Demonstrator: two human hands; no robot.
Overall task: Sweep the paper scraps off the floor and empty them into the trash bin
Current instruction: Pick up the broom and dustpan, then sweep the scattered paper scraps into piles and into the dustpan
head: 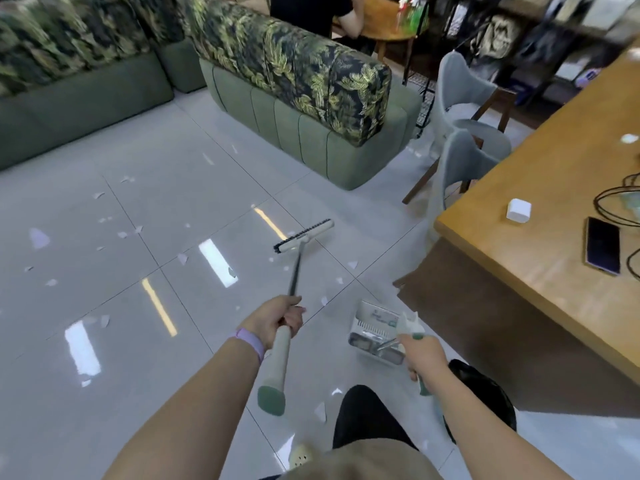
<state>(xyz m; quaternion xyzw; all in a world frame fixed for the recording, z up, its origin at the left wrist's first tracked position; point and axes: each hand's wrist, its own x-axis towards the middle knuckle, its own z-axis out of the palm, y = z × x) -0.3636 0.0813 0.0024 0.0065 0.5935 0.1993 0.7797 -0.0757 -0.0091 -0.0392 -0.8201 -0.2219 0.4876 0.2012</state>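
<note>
Gripping, left hand (277, 318): fingers curled round broom (298, 265) handle
Right hand (424, 355): clamped on dustpan (375, 336) handle
Dustpan label: unreadable
Paper scraps (121, 233): scattered on floor (145, 168)

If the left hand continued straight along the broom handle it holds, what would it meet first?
Probably the broom head on the floor; the left hand grips the broom, and no other thing shows along it.

The floor (173, 323) was shiny pale grey, and the paper scraps (182, 258) on it were white. The broom (304, 236) had a cream head with black bristles, a black pole, and a cream grip with a green end, and the dustpan (375, 336) was pale grey. The sofa (311, 109) was green with dark cushions covered in yellow-green leaves, and the table (554, 216) was brown wood.
</note>
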